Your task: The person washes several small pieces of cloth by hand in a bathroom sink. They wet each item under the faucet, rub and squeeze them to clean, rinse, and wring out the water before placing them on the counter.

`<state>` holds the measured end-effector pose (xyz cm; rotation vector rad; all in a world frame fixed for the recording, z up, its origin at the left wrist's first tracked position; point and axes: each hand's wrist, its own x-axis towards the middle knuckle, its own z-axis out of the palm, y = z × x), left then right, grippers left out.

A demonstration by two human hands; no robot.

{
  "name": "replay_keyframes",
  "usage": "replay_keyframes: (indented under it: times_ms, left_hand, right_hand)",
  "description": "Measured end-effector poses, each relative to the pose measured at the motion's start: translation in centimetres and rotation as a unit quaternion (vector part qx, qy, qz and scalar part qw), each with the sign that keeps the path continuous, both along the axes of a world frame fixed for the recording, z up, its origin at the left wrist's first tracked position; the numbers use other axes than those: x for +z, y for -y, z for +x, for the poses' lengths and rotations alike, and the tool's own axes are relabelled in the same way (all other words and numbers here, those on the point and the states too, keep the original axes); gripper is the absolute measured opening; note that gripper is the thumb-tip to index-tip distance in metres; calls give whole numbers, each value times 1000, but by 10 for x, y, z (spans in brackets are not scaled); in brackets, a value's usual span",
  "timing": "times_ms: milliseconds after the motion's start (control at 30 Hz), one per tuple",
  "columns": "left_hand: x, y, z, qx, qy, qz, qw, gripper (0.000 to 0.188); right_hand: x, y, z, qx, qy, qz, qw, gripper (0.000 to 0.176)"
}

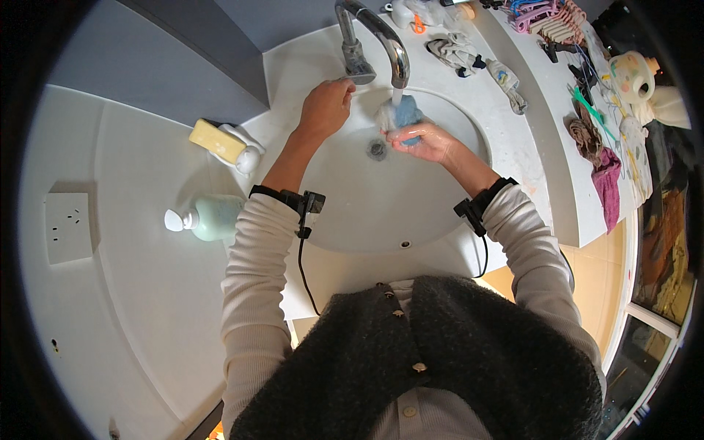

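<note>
Water runs from the chrome faucet (393, 47) onto a wet blue and white cloth item (407, 113), perhaps a sock, in the upper part of the white washbasin (352, 220). My right hand (423, 142) holds this cloth under the stream, above the drain (377, 149). At the faucet's lever (360, 78) is my left hand (328, 107), its fingers curled at the lever's end; whether they grip it cannot be told. Wet-looking socks (456, 54) and a patterned sock (507, 86) lie on the counter right of the faucet.
A yellow soap bar (218, 141) rests on a white holder at the left, near a pale green pump bottle (217, 217). Along the right ledge lie several clothes hangers (555, 22), a purple cloth (607, 187), a brown cloth (584, 135) and a patterned jug (631, 77).
</note>
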<state>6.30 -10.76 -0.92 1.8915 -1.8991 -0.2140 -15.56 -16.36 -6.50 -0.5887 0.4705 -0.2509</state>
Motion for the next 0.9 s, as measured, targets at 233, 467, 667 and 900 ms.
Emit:
replay_keyframes:
  times_ms: [233,467,667,900]
  left_hand:
    - [-5,5,-1,1,-16,-26,1000,12]
    - [5,14,3,48,-57,-35,997,23]
    - [24,-29,-47,-249,214,-52,943,67]
    - [33,-33,-69,-229,147,106,956,61]
  right_hand:
    - [0,9,-5,-53,121,111,985,21]
    - [2,7,-7,-10,10,31,999,21]
    - [16,-6,-11,11,-37,-19,999,19]
    - [40,-35,1,138,-104,-206,963,17]
